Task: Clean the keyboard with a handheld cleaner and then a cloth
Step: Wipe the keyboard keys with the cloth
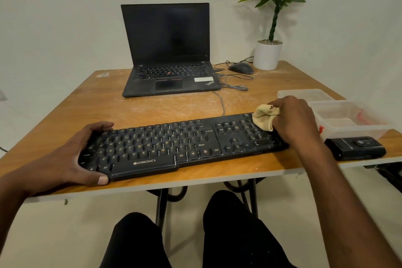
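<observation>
At the right end of the black plastic full-size keyboard (174, 143), over the number pad: right hand (295, 122), fingers curled round a crumpled pale yellow cloth (264, 116), which is pressed against the keys there

At the left end of the keyboard: left hand (71, 156), gripping the casing, fingers hooked over the far edge, thumb laid along the near edge

Keyboard: lies across the near part of the worn orange-brown wooden table (108, 102), slightly askew, right end farther from the near edge than the left; white lettering on the front lip; thin grey cable (220, 102) runs from its far edge toward the laptop

Just right of the keyboard, at the near right edge of the table: black boxy handheld cleaner (355, 148), lying flat, untouched by either hand

Behind the cleaner: two clear plastic rectangular containers (348, 118), one beyond the other, the nearer with a red mark on its side

Far centre of the table: black open laptop (169, 54), screen dark

Right of the laptop: black corded computer mouse (241, 68), then a green leafy plant in a white cylindrical pot (267, 55) at the far right corner

Below the table: the person's legs in black trousers (228, 230)
</observation>
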### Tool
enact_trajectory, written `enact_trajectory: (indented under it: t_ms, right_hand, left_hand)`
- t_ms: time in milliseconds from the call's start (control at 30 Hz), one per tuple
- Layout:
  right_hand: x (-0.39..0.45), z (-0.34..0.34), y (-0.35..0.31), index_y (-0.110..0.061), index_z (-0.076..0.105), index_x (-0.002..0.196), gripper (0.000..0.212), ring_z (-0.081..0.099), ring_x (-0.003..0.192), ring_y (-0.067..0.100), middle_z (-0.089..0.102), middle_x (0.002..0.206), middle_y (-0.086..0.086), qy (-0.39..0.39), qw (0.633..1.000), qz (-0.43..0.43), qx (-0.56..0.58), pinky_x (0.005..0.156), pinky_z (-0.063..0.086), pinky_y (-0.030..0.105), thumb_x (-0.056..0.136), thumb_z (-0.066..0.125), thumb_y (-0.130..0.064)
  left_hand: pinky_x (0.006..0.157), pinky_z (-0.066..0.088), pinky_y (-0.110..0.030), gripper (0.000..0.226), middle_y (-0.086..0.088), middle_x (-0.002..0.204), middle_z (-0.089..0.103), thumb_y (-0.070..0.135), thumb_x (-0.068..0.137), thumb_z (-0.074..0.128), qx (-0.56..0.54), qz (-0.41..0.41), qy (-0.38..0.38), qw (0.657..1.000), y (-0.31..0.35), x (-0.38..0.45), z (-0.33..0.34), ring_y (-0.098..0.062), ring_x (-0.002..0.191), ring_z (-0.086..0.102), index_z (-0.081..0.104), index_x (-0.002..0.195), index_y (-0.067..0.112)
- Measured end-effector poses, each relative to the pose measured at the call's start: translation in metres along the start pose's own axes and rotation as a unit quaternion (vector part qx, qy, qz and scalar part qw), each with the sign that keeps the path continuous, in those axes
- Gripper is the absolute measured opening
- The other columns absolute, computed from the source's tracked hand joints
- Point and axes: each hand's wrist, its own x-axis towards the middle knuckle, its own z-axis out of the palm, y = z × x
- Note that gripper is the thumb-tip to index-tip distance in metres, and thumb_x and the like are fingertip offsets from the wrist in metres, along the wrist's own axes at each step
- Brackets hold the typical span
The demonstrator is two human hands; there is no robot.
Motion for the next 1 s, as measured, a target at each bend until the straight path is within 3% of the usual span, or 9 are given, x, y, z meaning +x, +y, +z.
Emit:
enact_trajectory:
  t_ms: [133, 233, 333, 500, 667, 800, 1000]
  right_hand:
    - [-0.014, 0.009, -0.023, -0.016, 0.071, 0.123, 0.042, 0.066, 0.095, 0.028, 0.073, 0.112, 0.011, 0.005, 0.999, -0.044, 0.017, 0.075, 0.049, 0.032, 0.087, 0.064, 0.003]
    - [-0.021, 0.016, -0.037, -0.02, 0.072, 0.121, 0.048, 0.065, 0.103, 0.028, 0.072, 0.117, 0.009, -0.006, 0.995, -0.096, 0.018, 0.083, 0.051, 0.035, 0.083, 0.063, 0.008]
    - [-0.017, 0.011, -0.025, -0.02, 0.071, 0.123, 0.05, 0.064, 0.107, 0.029, 0.07, 0.123, 0.009, -0.008, 0.997, -0.07, 0.02, 0.087, 0.051, 0.037, 0.084, 0.061, 0.009]
    - [-0.016, -0.004, 0.009, -0.019, 0.069, 0.126, 0.048, 0.065, 0.101, 0.033, 0.072, 0.116, 0.014, 0.027, 1.0, 0.004, -0.009, 0.082, 0.052, 0.038, 0.085, 0.061, 0.005]
    - [-0.031, 0.008, -0.016, -0.02, 0.07, 0.124, 0.046, 0.064, 0.102, 0.026, 0.072, 0.116, 0.007, 0.013, 0.998, -0.049, 0.028, 0.082, 0.052, 0.037, 0.085, 0.066, 0.005]
    - [-0.04, 0.017, -0.028, -0.021, 0.074, 0.116, 0.047, 0.062, 0.095, 0.023, 0.071, 0.108, 0.003, 0.003, 0.993, -0.118, 0.021, 0.07, 0.044, 0.032, 0.079, 0.067, 0.007]
    - [-0.038, 0.002, 0.006, -0.015, 0.073, 0.119, 0.044, 0.065, 0.096, 0.028, 0.073, 0.111, 0.01, 0.037, 0.998, -0.043, -0.007, 0.069, 0.042, 0.028, 0.081, 0.067, 0.007]
  left_hand:
    - [0.097, 0.056, -0.043, 0.131, 0.026, 0.141, 0.052, 0.069, 0.031, 0.1, 0.0, 0.009, 0.003, 1.0, -0.007, 0.002, -0.002, -0.011, 0.125, 0.06, 0.036, 0.146, 0.064]
    - [0.096, 0.056, -0.044, 0.13, 0.025, 0.141, 0.052, 0.068, 0.031, 0.101, -0.001, 0.014, -0.001, 1.0, -0.009, 0.003, -0.002, -0.013, 0.126, 0.06, 0.037, 0.144, 0.065]
    - [0.095, 0.057, -0.044, 0.131, 0.025, 0.14, 0.052, 0.069, 0.031, 0.101, -0.002, 0.007, 0.004, 1.0, -0.01, 0.004, -0.002, -0.013, 0.124, 0.06, 0.036, 0.144, 0.065]
    - [0.097, 0.055, -0.044, 0.133, 0.025, 0.142, 0.051, 0.067, 0.032, 0.101, -0.002, -0.003, 0.009, 1.0, -0.012, 0.004, -0.002, -0.011, 0.126, 0.059, 0.036, 0.147, 0.062]
    - [0.101, 0.052, -0.052, 0.133, 0.012, 0.146, 0.052, 0.066, 0.032, 0.103, 0.005, 0.016, 0.009, 1.0, -0.017, 0.006, -0.005, -0.024, 0.128, 0.058, 0.038, 0.148, 0.06]
    - [0.099, 0.054, -0.049, 0.132, 0.016, 0.145, 0.051, 0.069, 0.032, 0.101, 0.007, 0.013, 0.009, 1.0, -0.018, 0.007, -0.004, -0.019, 0.127, 0.059, 0.037, 0.147, 0.062]
    - [0.099, 0.055, -0.047, 0.133, 0.02, 0.144, 0.051, 0.068, 0.032, 0.101, 0.005, 0.005, 0.01, 1.0, -0.016, 0.006, -0.003, -0.015, 0.127, 0.06, 0.036, 0.148, 0.061]
